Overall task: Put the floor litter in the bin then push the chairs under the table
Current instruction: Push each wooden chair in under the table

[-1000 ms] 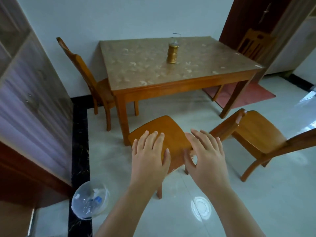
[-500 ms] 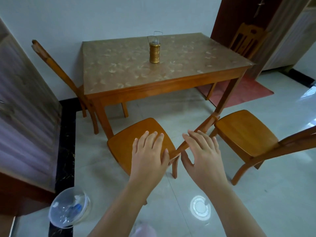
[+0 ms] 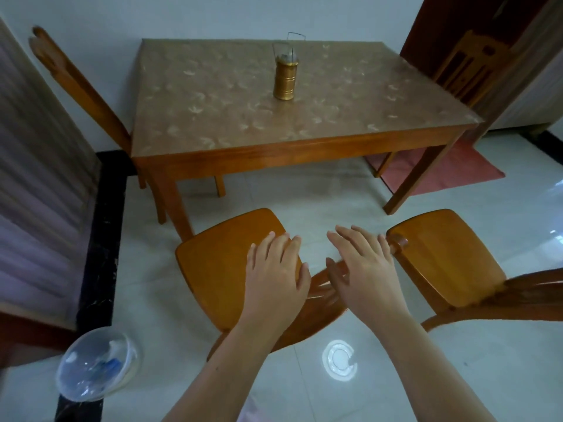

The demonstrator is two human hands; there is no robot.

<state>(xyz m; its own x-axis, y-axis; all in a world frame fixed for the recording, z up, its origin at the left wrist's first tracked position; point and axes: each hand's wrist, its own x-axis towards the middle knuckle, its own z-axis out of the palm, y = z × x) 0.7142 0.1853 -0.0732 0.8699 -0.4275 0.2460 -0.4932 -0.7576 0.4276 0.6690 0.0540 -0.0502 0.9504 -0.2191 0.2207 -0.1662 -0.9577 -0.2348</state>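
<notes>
My left hand [image 3: 274, 275] and my right hand [image 3: 362, 269] are held palm down with fingers spread over the near wooden chair [image 3: 219, 263]. Its backrest [image 3: 320, 287] runs slanting beneath both hands; I cannot tell whether they touch it. The seat points toward the wooden table [image 3: 274, 147], clear of the table's edge. A second chair [image 3: 441, 254] stands to the right, also out from the table. A third chair [image 3: 76, 86] is at the table's left side and another chair [image 3: 466, 65] behind its far right corner. The clear bin [image 3: 94, 363] at lower left holds litter.
A gold tin [image 3: 285, 77] stands on the table. A tall cabinet [image 3: 36, 178] lines the left side, with a black floor strip [image 3: 103, 239] along it. A red mat [image 3: 457, 172] lies beyond the table's right leg. The floor is glossy white tile.
The view has drawn closer to the table. The near chair's seat has shifted left under my hands, and its backrest now lies beneath both palms. Both hands stay open.
</notes>
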